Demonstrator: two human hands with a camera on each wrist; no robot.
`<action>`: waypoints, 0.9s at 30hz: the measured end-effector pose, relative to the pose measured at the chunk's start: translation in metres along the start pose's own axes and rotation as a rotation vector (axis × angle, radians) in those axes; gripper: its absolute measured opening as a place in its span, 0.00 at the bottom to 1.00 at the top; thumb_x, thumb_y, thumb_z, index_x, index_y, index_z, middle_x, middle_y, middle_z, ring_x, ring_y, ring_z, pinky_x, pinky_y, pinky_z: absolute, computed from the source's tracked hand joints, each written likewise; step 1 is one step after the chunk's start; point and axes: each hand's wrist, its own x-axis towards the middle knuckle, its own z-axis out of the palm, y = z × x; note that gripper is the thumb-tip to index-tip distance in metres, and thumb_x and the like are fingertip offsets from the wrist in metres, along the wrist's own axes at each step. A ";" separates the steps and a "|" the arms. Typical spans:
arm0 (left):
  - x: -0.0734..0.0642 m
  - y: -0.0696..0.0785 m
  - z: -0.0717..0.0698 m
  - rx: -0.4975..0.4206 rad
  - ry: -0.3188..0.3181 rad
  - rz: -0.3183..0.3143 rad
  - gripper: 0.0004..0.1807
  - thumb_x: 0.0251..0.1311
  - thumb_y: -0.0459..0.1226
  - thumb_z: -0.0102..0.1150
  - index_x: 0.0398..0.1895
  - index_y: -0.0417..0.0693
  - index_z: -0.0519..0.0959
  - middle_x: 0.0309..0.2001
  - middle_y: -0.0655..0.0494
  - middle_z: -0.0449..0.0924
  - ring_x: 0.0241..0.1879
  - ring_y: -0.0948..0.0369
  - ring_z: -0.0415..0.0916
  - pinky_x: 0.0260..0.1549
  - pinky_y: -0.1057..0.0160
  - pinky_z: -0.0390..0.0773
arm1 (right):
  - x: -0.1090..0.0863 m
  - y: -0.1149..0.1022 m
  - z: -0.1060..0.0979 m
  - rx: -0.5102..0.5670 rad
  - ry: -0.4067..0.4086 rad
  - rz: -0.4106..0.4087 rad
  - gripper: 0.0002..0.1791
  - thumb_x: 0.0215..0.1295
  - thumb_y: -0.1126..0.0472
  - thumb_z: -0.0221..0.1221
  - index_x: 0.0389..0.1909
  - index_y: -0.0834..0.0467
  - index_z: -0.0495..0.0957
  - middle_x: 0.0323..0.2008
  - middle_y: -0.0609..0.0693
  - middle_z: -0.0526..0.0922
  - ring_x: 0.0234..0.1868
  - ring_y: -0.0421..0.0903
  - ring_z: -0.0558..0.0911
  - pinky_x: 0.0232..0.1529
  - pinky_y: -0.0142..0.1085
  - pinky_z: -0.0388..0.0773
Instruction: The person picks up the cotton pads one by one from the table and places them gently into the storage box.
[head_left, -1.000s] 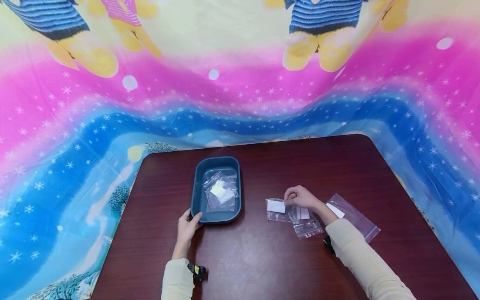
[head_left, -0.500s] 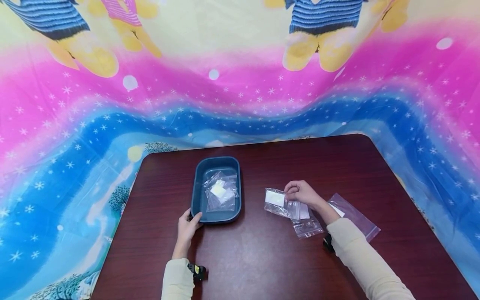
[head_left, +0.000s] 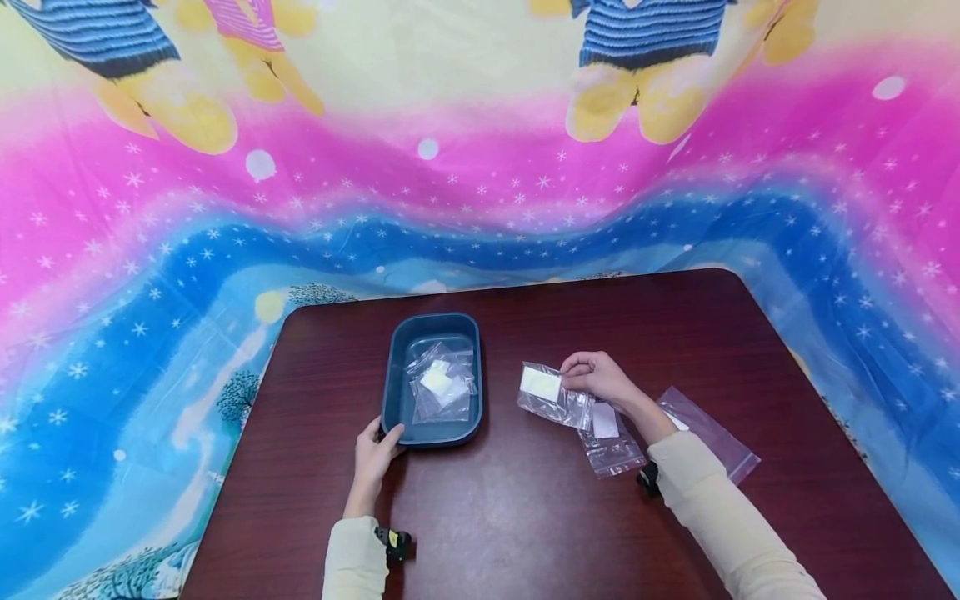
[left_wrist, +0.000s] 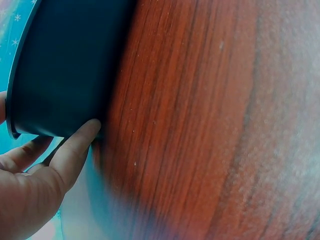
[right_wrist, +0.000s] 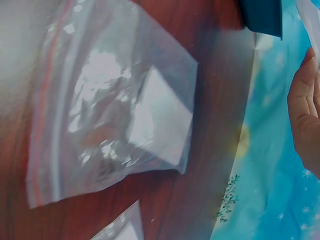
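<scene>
My left hand [head_left: 372,460] holds a dark blue plastic box [head_left: 392,375] at its near left corner, thumb at the rim. In the left wrist view, fingers [left_wrist: 75,150] lie against the box's outer wall [left_wrist: 60,75]. Several clear zip bags [head_left: 450,410] with white slips lie inside the box. My right hand [head_left: 600,377] pinches the edge of a small clear zip bag [head_left: 551,407] with a white slip in it, to the right of the box. Beneath it and my wrist, another zip bag [head_left: 613,454] lies on the table, large in the right wrist view.
A larger clear bag [head_left: 716,442] lies under my right forearm. The dark red wooden table [head_left: 510,517] has rounded far corners. A printed cloth [head_left: 480,183] with snowflakes hangs behind it. Each wrist wears a black camera [head_left: 395,543].
My right hand has drawn the small zip bag slightly away from me and to the left, partly off the bag beneath. The left hand and the box have stayed still.
</scene>
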 end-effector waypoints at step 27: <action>0.000 0.002 0.000 -0.036 -0.026 -0.018 0.26 0.61 0.30 0.51 0.61 0.28 0.61 0.54 0.27 0.65 0.49 0.44 0.70 0.44 0.50 0.76 | 0.044 -0.030 0.061 0.157 0.052 -0.031 0.11 0.49 0.79 0.58 0.36 0.75 0.73 0.23 0.53 0.82 0.24 0.39 0.79 0.29 0.29 0.78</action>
